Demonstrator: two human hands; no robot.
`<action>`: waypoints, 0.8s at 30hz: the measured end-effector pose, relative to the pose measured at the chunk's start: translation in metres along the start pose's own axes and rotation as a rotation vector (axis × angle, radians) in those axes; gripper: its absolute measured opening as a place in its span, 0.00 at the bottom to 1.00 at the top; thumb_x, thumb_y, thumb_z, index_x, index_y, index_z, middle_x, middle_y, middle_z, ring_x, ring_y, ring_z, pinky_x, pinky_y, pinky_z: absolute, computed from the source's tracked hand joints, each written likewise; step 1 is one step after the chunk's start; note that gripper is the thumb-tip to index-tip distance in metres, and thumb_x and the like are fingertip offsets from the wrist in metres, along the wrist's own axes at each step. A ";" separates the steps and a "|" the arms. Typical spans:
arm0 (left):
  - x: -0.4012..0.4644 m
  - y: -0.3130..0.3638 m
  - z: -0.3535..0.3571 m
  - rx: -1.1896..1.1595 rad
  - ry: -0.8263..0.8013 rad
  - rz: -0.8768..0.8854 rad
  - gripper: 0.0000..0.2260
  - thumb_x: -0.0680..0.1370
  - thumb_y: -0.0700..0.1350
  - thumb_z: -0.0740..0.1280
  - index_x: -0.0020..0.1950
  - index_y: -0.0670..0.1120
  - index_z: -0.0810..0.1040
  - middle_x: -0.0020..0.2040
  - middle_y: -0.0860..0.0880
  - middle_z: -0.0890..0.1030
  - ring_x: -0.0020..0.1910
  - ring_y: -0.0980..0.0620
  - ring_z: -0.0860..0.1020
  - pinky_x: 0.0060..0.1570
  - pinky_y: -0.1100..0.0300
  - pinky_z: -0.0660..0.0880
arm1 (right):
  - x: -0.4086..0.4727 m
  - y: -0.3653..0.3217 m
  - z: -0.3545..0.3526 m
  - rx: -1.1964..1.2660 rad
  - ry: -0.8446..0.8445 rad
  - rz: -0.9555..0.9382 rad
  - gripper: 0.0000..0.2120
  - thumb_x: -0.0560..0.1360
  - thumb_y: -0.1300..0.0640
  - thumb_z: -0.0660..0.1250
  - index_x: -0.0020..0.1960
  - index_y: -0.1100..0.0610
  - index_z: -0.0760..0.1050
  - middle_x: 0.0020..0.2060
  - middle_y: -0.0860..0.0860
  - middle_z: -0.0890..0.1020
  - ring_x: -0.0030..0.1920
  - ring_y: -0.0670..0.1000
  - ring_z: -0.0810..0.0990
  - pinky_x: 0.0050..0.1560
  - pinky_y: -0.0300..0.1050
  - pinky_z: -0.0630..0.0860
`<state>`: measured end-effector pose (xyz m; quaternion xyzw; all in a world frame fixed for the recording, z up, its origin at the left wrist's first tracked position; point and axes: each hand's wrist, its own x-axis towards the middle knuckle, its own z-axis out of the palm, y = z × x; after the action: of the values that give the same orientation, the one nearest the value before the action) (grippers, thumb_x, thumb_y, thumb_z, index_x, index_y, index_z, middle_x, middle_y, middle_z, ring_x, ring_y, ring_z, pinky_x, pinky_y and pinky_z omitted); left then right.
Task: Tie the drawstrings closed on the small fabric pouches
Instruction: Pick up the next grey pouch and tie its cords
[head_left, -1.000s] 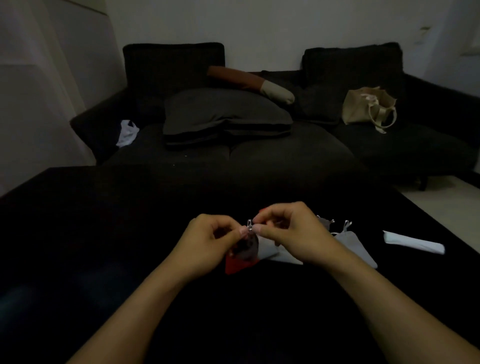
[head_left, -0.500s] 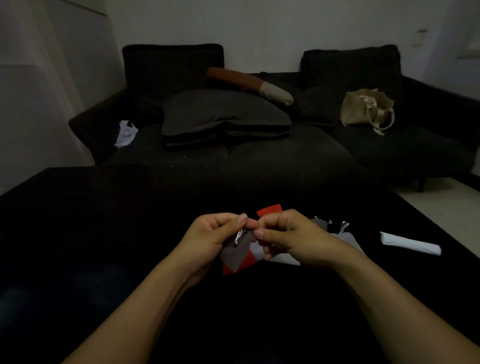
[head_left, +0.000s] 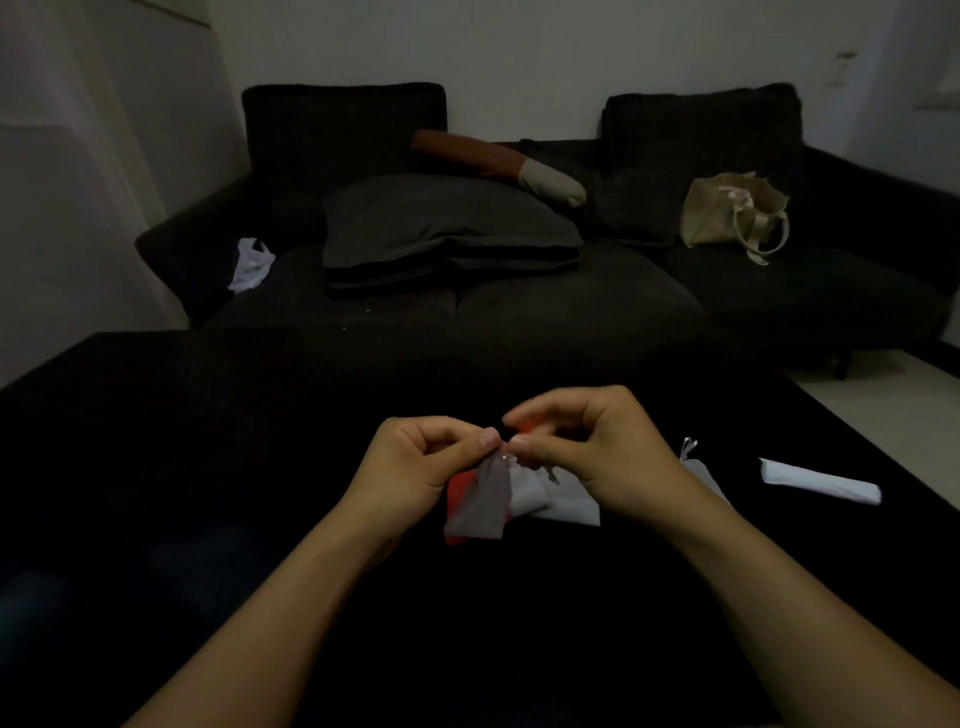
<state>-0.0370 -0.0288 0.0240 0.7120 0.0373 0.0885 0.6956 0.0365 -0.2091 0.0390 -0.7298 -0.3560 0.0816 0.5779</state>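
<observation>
A small grey pouch (head_left: 483, 501) hangs from its gathered top just above the black table (head_left: 208, 467). My left hand (head_left: 415, 465) and my right hand (head_left: 602, 457) meet over it, each pinching the pouch's pale drawstring (head_left: 503, 457) between thumb and fingertip. A red pouch (head_left: 458, 488) lies under the grey one. Pale grey pouches (head_left: 561, 501) lie beneath my right hand, and another pale pouch (head_left: 698, 465) with a drawstring shows past my right wrist.
A folded white item (head_left: 818, 480) lies on the table at the right. Behind the table stands a dark sofa (head_left: 519, 312) with cushions (head_left: 447, 228), a beige bag (head_left: 732, 215) and a white bag (head_left: 252, 262). Pale floor shows at the right.
The grey pouch has swung down and hangs longer below my fingers. My right hand has lifted its fingers a little, and both thumbs stay together at the pouch's top.
</observation>
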 end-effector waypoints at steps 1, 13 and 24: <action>0.000 0.000 -0.001 0.043 -0.018 0.029 0.06 0.72 0.43 0.70 0.44 0.45 0.86 0.44 0.46 0.87 0.45 0.53 0.85 0.44 0.64 0.78 | 0.000 -0.001 0.000 0.035 0.017 -0.010 0.11 0.71 0.67 0.72 0.53 0.61 0.82 0.39 0.57 0.85 0.39 0.45 0.84 0.43 0.37 0.79; -0.007 0.005 -0.004 0.339 -0.183 0.116 0.08 0.78 0.37 0.66 0.51 0.42 0.84 0.47 0.48 0.86 0.49 0.54 0.84 0.50 0.65 0.78 | 0.001 0.002 0.003 -0.424 -0.056 -0.210 0.05 0.73 0.57 0.74 0.48 0.51 0.86 0.41 0.43 0.86 0.46 0.37 0.83 0.49 0.33 0.77; -0.003 0.005 -0.005 0.220 -0.163 -0.034 0.07 0.70 0.46 0.70 0.43 0.45 0.86 0.41 0.47 0.86 0.42 0.57 0.83 0.42 0.67 0.77 | 0.002 0.005 0.008 -0.452 -0.085 -0.162 0.03 0.74 0.58 0.71 0.44 0.51 0.82 0.37 0.44 0.83 0.40 0.41 0.81 0.41 0.36 0.77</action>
<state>-0.0409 -0.0243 0.0290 0.7881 0.0023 0.0139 0.6154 0.0361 -0.2017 0.0329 -0.8055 -0.4465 -0.0159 0.3892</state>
